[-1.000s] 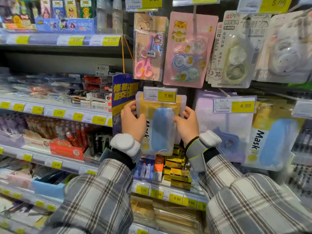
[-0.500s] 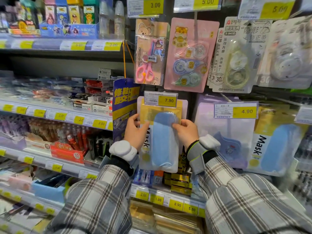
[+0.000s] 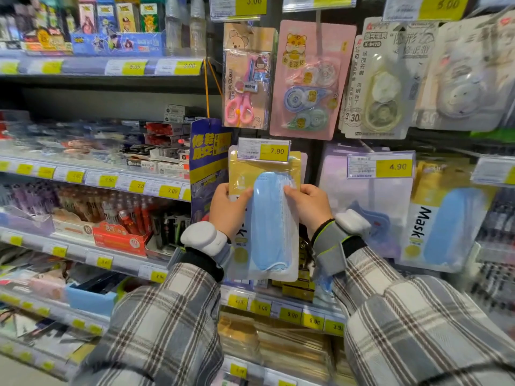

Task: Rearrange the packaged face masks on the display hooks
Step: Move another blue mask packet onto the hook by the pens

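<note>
A yellow-and-clear mask pack (image 3: 269, 218) with blue masks inside hangs upright under the 7.90 price tag (image 3: 264, 150). My left hand (image 3: 227, 210) grips its left edge and my right hand (image 3: 309, 206) grips its right edge, thumbs on the front. Its top sits behind the tag, so the hook is hidden. A pale purple mask pack (image 3: 362, 207) hangs to the right under the 4.90 tag (image 3: 380, 165). Further right hangs another yellow pack (image 3: 446, 218) marked "Mask".
Scissors (image 3: 246, 79) and correction-tape cards (image 3: 310, 82) hang on hooks above. A blue and yellow sign (image 3: 207, 151) juts out left of the held pack. Shelves of pens and stationery (image 3: 97, 190) run along the left, small boxes (image 3: 295, 288) lie below.
The held mask pack has slid downward from under the 7.90 tag, and both hands moved down its sides with it, thumbs now further onto the front.
</note>
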Tool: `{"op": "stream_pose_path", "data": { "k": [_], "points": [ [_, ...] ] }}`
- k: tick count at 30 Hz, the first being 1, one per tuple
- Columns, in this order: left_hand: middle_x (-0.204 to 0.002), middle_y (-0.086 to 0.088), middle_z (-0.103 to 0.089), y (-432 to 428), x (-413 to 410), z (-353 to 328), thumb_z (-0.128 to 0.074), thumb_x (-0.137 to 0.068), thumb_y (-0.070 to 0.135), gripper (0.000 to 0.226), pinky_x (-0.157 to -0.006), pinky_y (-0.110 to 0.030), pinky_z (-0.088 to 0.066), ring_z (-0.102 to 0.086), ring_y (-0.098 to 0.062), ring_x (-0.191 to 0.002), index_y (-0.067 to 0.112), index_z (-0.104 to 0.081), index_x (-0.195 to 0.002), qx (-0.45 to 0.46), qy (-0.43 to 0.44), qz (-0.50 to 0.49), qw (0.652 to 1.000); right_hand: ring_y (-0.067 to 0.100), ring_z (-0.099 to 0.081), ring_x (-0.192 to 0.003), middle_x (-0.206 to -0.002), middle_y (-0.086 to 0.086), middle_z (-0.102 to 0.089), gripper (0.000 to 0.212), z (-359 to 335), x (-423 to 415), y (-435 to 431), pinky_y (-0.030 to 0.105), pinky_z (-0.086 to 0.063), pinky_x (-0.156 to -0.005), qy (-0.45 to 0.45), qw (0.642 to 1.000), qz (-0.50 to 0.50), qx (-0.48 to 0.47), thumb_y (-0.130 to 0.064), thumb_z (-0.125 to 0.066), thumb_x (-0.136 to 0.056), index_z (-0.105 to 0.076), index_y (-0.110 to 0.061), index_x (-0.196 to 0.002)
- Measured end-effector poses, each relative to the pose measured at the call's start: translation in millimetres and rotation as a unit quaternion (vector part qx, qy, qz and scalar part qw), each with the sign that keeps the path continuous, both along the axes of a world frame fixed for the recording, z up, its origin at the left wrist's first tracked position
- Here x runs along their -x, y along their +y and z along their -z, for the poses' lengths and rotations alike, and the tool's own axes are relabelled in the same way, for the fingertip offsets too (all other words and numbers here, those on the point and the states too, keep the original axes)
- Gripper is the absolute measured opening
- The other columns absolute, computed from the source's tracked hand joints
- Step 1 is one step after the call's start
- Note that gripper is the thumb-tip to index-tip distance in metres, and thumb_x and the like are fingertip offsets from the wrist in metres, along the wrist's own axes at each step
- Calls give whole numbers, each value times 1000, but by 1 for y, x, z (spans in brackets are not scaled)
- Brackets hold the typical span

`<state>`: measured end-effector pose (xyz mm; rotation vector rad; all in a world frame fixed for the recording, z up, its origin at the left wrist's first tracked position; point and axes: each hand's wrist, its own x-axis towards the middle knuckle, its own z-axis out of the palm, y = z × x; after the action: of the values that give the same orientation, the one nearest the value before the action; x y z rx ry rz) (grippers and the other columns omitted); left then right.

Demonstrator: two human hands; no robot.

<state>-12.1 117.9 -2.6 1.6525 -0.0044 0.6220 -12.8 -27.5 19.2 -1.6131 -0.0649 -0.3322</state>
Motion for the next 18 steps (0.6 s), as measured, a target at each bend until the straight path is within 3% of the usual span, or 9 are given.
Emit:
{"op": "stream_pose_path", "data": {
  "k": [2,5,8,10,12,14,16,18],
  "points": [
    [-99,-4,-61,-3,4,3,-61,-84,26,36,-69,-27,-46,-58,-18,-86,4,-54,-112,5,4,4,1000,26,-64,-89,-96,12,-69,13,2,3,-3,43,-53,-87,9,1000,6,7,-23,-64,-83,-64,-11,-87],
    [-101,-7,-63,-14,14,9,-62,-84,27,36,-70,-27,-47,-60,-19,-87,5,-55,-112,19,14,19,1000,29,-65,-87,-91,11,-69,12,10,11,-14,49,-53,-89,14,1000,8,12,-26,-65,-81,-61,-19,-72],
    [-100,-7,-63,-29,24,17,-62,-84,26,30,-63,-20,-45,-60,-18,-85,6,-56,-106,24,20,39,999,26,-64,-86,-89,9,-67,16,16,22,-30,45,-51,-88,15,1000,15,22,-26,-63,-83,-58,-22,-68],
    [-98,-4,-63,-40,32,22,-62,-84,25,30,-58,-13,-46,-59,-12,-80,5,-56,-107,39,17,52,998,21,-62,-82,-87,6,-66,14,18,30,-42,36,-52,-81,0,1000,1,14,-22,-61,-85,-59,-23,-72],
    [-99,-2,-63,-55,41,26,-63,-84,25,29,-63,-15,-47,-60,-10,-82,8,-55,-107,51,11,72,996,14,-62,-72,-81,0,-66,11,19,40,-58,23,-53,-67,-17,1000,-9,5,-19,-60,-87,-61,-22,-76],
    [-101,-2,-64,-74,50,27,-63,-83,24,25,-73,-23,-48,-61,-14,-89,12,-55,-103,65,5,95,993,13,-63,-76,-88,2,-68,4,19,50,-75,25,-53,-70,-25,1000,-13,4,-19,-60,-87,-63,-17,-88],
    [-97,0,-65,-89,54,25,-63,-84,23,20,-80,-29,-50,-62,-16,-90,14,-55,-100,68,2,111,991,16,-64,-83,-96,3,-68,16,18,57,-89,29,-54,-76,-29,999,-12,5,-21,-60,-87,-62,-14,-102],
    [-92,5,-65,-105,58,22,-62,-84,20,17,-77,-22,-51,-62,-13,-87,14,-56,-99,69,-7,133,989,11,-65,-80,-91,-3,-69,19,17,61,-106,21,-55,-68,-39,999,-4,0,-22,-60,-87,-62,-15,-104]
  ]
}}
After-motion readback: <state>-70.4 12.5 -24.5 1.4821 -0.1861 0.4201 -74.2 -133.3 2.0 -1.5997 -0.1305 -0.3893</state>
